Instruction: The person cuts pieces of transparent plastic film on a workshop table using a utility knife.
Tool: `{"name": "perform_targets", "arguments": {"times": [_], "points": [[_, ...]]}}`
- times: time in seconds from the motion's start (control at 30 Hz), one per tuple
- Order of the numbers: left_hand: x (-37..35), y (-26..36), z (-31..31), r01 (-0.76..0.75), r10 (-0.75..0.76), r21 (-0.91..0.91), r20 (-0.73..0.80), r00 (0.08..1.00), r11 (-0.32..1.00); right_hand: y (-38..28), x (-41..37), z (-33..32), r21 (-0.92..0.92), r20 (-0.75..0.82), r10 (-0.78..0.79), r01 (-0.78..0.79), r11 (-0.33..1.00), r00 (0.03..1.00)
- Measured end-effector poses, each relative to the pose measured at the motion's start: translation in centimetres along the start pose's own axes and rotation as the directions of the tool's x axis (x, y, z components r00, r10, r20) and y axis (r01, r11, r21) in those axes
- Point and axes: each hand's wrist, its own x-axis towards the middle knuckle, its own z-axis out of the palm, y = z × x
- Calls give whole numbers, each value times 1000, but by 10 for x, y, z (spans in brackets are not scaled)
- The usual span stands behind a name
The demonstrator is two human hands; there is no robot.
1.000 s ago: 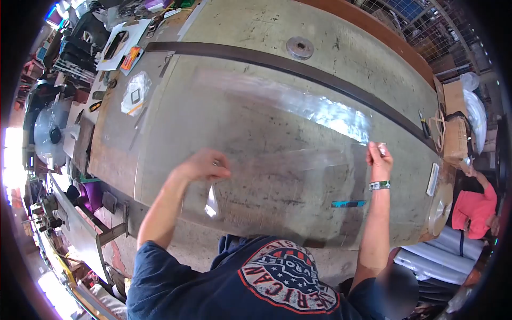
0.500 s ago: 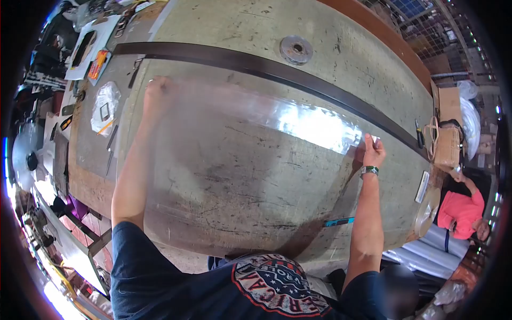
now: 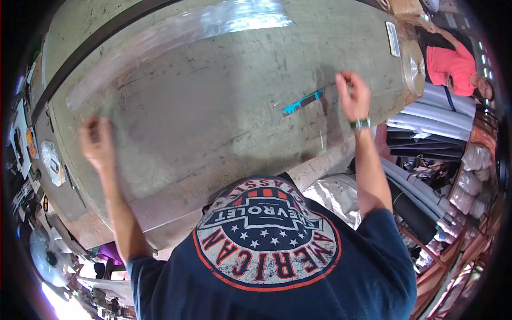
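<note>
A long clear plastic strip (image 3: 176, 47) lies across the worktable (image 3: 256, 138), its far right end shining with glare. My left hand (image 3: 97, 145) hovers by the strip's near left end, fingers loosely curved and apart, with nothing seen in it; it is slightly blurred. On the right, my right hand (image 3: 355, 96) is raised over the table, thumb and fingers apart and holding nothing. Just left of it, a blue and black cutter knife (image 3: 302, 103) rests on the scratched tabletop.
Beyond the strip runs a long dark bar (image 3: 85, 49). A pale flat piece (image 3: 392, 39) and a clear roll (image 3: 413, 66) sit at the right edge. A person in a pink top (image 3: 447, 63) is beyond, near large wrapped rolls (image 3: 434, 114). A plastic bag (image 3: 52, 160) lies at left.
Both hands have let go of the plastic strip and drawn back toward my body. The strip now lies on the table. My view has tilted down and shifted right.
</note>
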Motion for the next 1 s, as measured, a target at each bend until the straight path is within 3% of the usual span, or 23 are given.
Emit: {"name": "perform_targets", "arguments": {"times": [0.03,0.07,0.17,0.23,0.3,0.4,0.5,0.6,0.63,0.73,0.77,0.87,0.9,0.97,1.0], "points": [[-31,25,17,6,-8,23,80,997,1000,10,-38,-8,11,29,67,-68,998,997],[-61,46,36,-82,82,-7,180,980,997,18,-74,-12,23,55,128,-130,991,990],[-142,160,91,-131,176,-125,487,856,984,33,-140,-13,-105,150,9,7,994,989],[-175,215,134,-290,501,-436,518,694,852,30,-163,-6,-145,178,-34,60,988,983],[-189,272,169,-439,663,-504,473,580,744,34,-170,-6,-117,205,-16,41,992,979],[-200,304,222,-679,731,-329,499,465,657,60,-170,2,-25,171,-51,56,998,984],[-199,307,253,-605,666,-285,398,631,743,75,-167,10,59,70,-93,89,994,993],[-188,323,251,-500,454,-26,464,761,865,85,-167,15,96,31,-145,142,985,989],[-187,322,256,-567,508,9,432,745,824,79,-166,8,109,31,-158,154,982,987],[-176,326,279,-593,519,2,483,706,805,89,-172,5,237,143,-166,129,963,976],[-170,332,288,-574,478,30,520,708,818,88,-175,1,348,226,-78,-6,937,971],[-152,355,305,-546,453,187,379,807,817,85,-175,-27,411,441,-56,-146,900,896],[-150,360,306,-565,513,138,287,809,813,84,-173,-38,464,475,-100,-152,872,874],[-162,392,278,-629,616,-139,443,651,765,80,-162,-66,501,584,-212,-143,853,784],[-183,397,265,-551,667,-384,510,543,741,79,-156,-76,530,624,-273,-140,836,732]]}}
